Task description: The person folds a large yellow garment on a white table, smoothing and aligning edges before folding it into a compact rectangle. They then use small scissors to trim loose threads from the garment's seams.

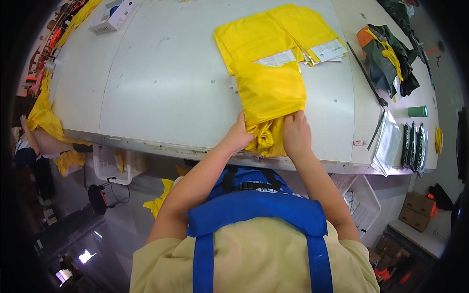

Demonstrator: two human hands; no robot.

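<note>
A yellow fabric pouch [273,90] lies near the front edge of the table, its mouth toward me. Crumpled yellow fabric [264,139] bulges out of that mouth, partly tucked under the pouch's upper layer. With fingers curled, my left hand [238,134] grips the left corner of the pouch's mouth. On the opposite corner, my right hand [297,134] is closed with its fingertips bent over the hem. Just beyond the pouch lie flat, folded yellow pieces [259,36] in overlapping piles. A white printed card [328,50] rests on the right pile.
Dark green garments [381,63] are heaped at the right, near a green thread spool [417,112], clear plastic sheets [387,141] and several dark packets [413,146]. A white box [113,17] stands far left. Beneath the table are white baskets [117,163]. Another person's arm [31,136] shows at left.
</note>
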